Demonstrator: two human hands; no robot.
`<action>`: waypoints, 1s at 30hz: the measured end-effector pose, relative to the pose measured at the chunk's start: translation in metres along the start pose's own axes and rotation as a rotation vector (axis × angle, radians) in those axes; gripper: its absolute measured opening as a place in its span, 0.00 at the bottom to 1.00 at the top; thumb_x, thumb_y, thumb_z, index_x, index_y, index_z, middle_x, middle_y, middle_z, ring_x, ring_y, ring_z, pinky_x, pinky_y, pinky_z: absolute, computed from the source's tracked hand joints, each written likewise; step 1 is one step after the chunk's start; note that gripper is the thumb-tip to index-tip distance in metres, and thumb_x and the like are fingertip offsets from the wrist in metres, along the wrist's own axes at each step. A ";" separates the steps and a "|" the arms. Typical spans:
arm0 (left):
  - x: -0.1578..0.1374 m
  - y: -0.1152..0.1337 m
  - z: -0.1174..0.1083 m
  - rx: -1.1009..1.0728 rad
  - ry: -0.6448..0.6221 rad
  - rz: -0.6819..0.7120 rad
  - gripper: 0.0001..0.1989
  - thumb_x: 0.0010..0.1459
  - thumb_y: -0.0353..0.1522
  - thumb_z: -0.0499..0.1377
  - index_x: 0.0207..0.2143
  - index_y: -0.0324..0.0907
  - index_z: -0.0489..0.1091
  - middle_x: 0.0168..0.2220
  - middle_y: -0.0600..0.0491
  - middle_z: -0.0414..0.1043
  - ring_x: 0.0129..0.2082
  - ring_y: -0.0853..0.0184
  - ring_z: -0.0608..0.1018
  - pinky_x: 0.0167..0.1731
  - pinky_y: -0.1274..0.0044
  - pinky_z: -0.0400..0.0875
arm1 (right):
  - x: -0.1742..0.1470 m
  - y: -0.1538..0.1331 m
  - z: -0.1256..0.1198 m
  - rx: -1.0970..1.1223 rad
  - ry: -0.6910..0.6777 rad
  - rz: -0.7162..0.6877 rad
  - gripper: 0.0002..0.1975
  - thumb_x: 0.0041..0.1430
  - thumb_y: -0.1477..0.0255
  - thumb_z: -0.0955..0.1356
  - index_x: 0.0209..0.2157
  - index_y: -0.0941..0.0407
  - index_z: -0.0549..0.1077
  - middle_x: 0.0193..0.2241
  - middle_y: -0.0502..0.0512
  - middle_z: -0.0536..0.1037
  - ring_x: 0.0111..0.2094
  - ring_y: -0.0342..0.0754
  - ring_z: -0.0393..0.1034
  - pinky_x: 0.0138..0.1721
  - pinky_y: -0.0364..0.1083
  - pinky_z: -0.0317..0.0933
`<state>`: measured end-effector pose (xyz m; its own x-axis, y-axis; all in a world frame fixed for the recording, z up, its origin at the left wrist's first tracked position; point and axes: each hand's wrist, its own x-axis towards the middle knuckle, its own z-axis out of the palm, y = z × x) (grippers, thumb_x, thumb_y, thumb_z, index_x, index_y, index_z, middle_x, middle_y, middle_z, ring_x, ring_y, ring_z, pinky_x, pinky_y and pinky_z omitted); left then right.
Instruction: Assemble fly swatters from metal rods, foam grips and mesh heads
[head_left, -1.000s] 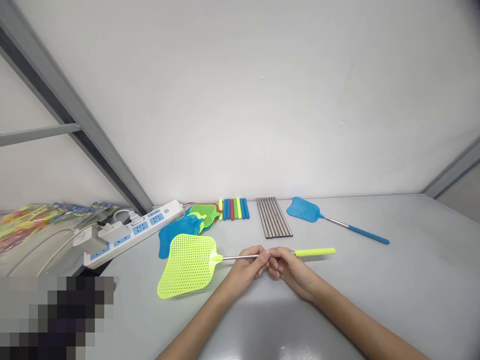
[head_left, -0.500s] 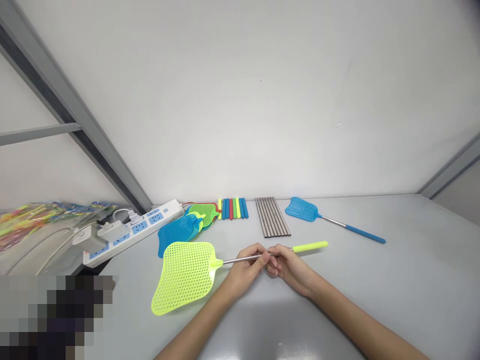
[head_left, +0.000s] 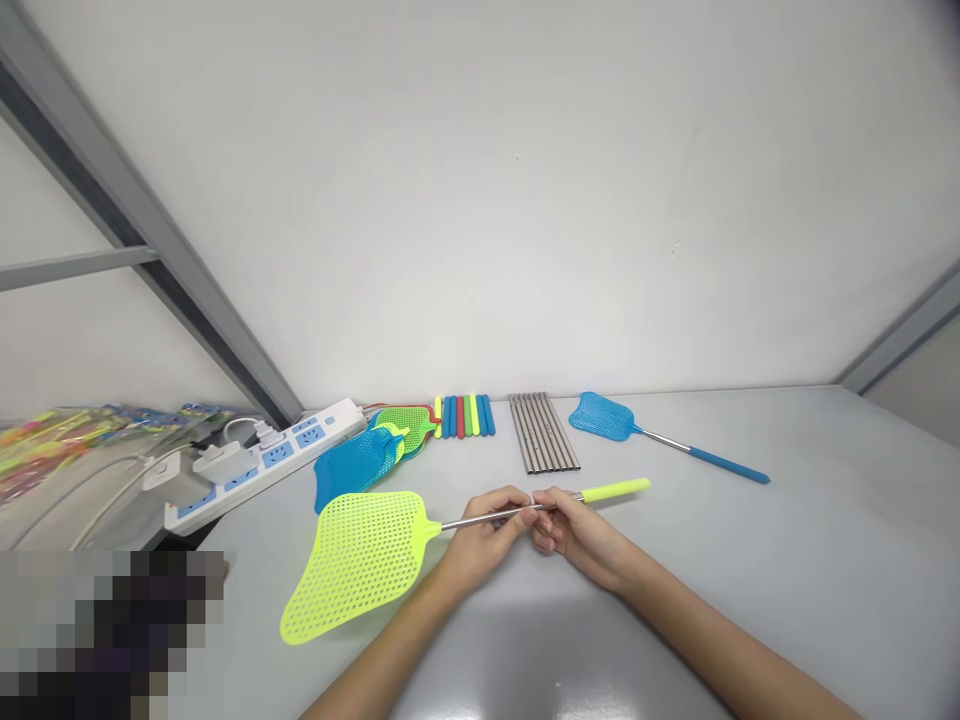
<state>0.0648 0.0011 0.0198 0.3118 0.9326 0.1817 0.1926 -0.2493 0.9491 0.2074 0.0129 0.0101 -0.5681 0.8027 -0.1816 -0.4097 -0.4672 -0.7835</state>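
A yellow-green fly swatter (head_left: 360, 560) is held level above the near part of the table, its perforated head to the left and its yellow handle (head_left: 616, 490) to the right. My left hand (head_left: 491, 530) is closed on its thin metal rod. Close beside it, my right hand (head_left: 574, 530) pinches the same rod just left of the handle. The fingertips of both hands nearly meet, and the stretch of rod beneath them is partly hidden.
Behind my hands lie a row of metal tubes (head_left: 544, 432), several coloured handles (head_left: 471, 416) and a pile of swatter heads (head_left: 356, 465). A blue fly swatter (head_left: 604, 416) lies at the right. A power strip (head_left: 292, 450) with plugs runs along the left on the grey table (head_left: 787, 570).
The yellow-green swatter's head has shifted slightly left and toward me, and the swatter tilts a little more. Both hands keep their grip on the rod.
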 end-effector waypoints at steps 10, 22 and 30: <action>0.002 -0.003 -0.001 -0.020 0.000 0.004 0.09 0.51 0.36 0.53 0.26 0.39 0.67 0.25 0.54 0.69 0.27 0.70 0.70 0.28 0.80 0.62 | -0.001 0.000 0.000 -0.028 0.023 0.011 0.15 0.50 0.68 0.61 0.13 0.58 0.58 0.13 0.46 0.57 0.17 0.39 0.53 0.22 0.43 0.43; 0.002 -0.006 -0.001 -0.092 -0.016 -0.046 0.12 0.51 0.39 0.52 0.26 0.39 0.66 0.24 0.53 0.68 0.24 0.71 0.68 0.23 0.81 0.60 | -0.001 -0.001 0.001 -0.057 0.011 0.010 0.16 0.50 0.65 0.62 0.14 0.58 0.57 0.13 0.45 0.56 0.17 0.39 0.52 0.22 0.43 0.43; 0.002 -0.007 -0.002 -0.118 -0.030 -0.045 0.12 0.51 0.40 0.52 0.27 0.39 0.66 0.24 0.54 0.68 0.24 0.72 0.68 0.24 0.81 0.60 | -0.001 -0.002 0.002 -0.074 0.007 0.016 0.17 0.51 0.65 0.61 0.14 0.57 0.57 0.13 0.46 0.56 0.17 0.39 0.51 0.22 0.43 0.43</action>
<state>0.0626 0.0051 0.0139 0.3331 0.9335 0.1325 0.0965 -0.1736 0.9801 0.2073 0.0120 0.0125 -0.5691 0.7979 -0.1985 -0.3464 -0.4516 -0.8223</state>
